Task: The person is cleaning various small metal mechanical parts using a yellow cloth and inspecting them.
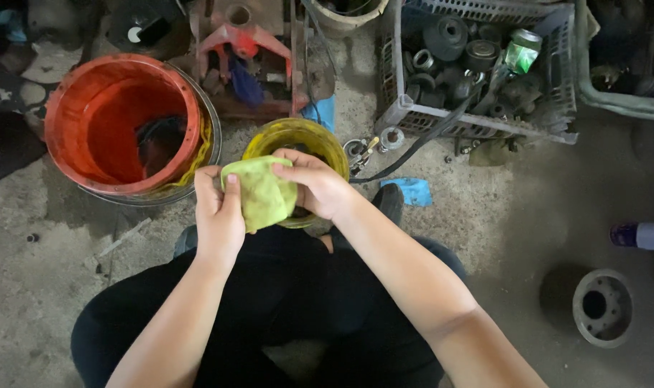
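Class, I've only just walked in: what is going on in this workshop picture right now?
A person sits low on a concrete floor, both hands gripping a crumpled yellow-green cloth. The left hand pinches its near edge, and the right hand holds its far side. They hold it just above a small yellow round container. A large red plastic bucket stands to the left, and a grey plastic crate of dark metal parts sits to the upper right.

Green can: we see a small cylindrical green can [522, 52] with a silvery rim, lying in the grey crate [478, 122], top right.
Spray can: we spot a white-and-purple cylinder [642, 236] lying on the floor at the right edge.
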